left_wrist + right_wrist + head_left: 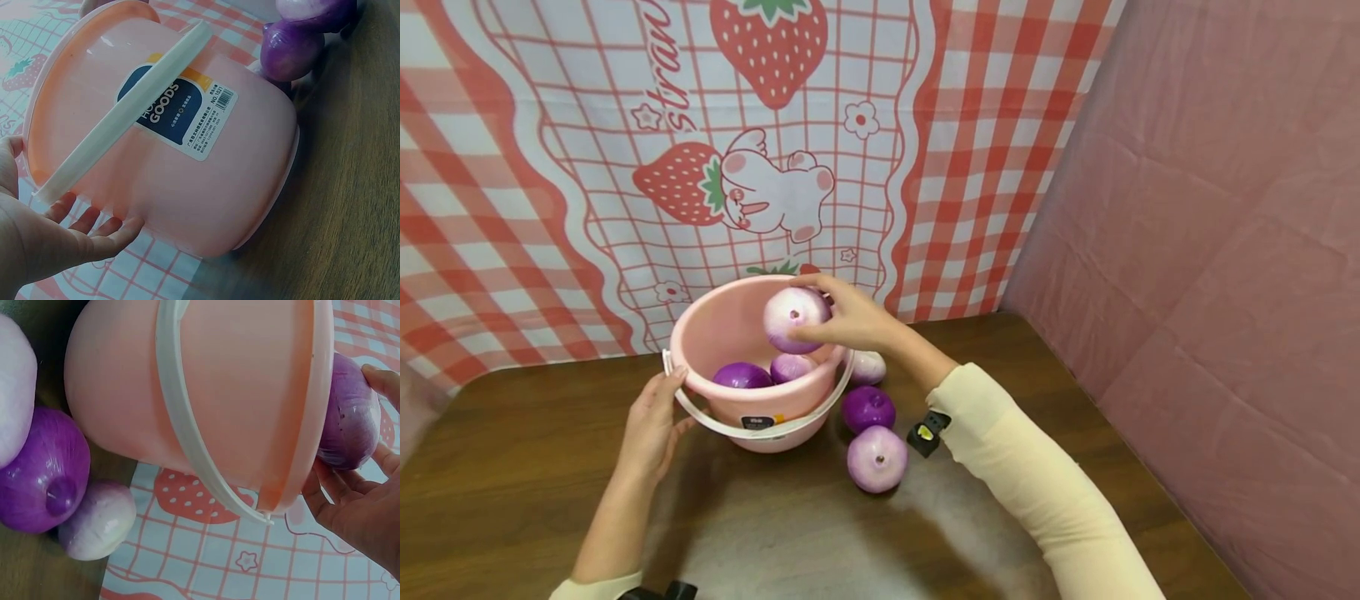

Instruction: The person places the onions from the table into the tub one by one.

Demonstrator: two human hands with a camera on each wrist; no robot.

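Over the open bucket (718, 332), near the worktop's (512, 433) far edge, we find the right grip (853, 317) pinching an onion (792, 315), the left grip (653, 421) clasping the bucket.

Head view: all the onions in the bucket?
No: three onions sit beside the pink bucket, and the right hand holds another at its opening.

A brown wooden table (535, 458) stood before a red and white cloth (977, 158) with big strawberries (771, 50) on it. A wrinkly pink cloth (1210, 250) hung on the right. Light made the table shiny.
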